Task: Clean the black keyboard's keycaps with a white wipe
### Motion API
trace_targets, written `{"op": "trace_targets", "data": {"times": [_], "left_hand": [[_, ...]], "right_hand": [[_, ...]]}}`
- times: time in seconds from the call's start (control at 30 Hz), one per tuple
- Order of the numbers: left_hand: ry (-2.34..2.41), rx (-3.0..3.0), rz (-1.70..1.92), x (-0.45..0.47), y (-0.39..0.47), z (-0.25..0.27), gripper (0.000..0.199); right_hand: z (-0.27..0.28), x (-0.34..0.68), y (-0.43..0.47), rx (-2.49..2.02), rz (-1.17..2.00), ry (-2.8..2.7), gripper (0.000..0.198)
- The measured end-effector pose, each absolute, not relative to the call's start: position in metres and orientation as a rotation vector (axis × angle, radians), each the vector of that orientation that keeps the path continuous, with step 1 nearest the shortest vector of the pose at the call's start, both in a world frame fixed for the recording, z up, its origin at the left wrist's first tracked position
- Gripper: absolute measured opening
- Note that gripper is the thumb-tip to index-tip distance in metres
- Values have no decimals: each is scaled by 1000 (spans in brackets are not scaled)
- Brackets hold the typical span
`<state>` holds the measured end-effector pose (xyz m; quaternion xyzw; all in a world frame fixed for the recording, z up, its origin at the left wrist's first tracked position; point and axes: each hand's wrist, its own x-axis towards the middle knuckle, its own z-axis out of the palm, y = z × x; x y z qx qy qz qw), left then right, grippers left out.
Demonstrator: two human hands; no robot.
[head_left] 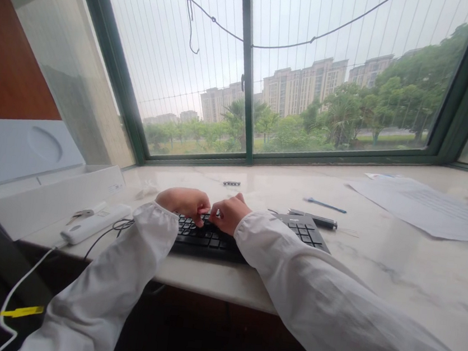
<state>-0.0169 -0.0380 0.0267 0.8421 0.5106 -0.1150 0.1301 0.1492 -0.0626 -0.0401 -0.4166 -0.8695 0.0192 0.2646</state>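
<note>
A black keyboard (209,245) lies near the front edge of the marble-patterned counter, its number pad showing at the right. Over its left-centre keys is my left hand (186,201), wrist bent, thumb and fingers pinched together and pointing down. My right hand (230,214) is close beside it, fingers curled toward the same keys with thumb and index finger closed. Whatever sits between the fingertips is too small or hidden to make out. Both arms wear loose white sleeves with gathered cuffs.
Behind the keyboard lie a small dark strip (232,184), a thin blue stick (326,204) and a black pen-like tool (322,222). Paper sheets (429,206) lie at right. At left are a white open box (53,200), a power strip (95,226) and cables. A window (304,76) stands behind.
</note>
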Motion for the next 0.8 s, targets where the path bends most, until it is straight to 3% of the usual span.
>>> {"op": "trace_targets", "data": {"times": [0.3, 0.63, 0.8], "left_hand": [[1264, 2348, -246, -32, -36, 19, 28], [1178, 2212, -122, -44, -26, 11, 43], [1112, 2209, -95, -45, -27, 15, 37]], "right_hand": [[-41, 136, -71, -1217, 319, -2237, 24], [-37, 133, -76, -1245, 252, -2231, 15], [-33, 132, -80, -1265, 213, -2280, 13]]}}
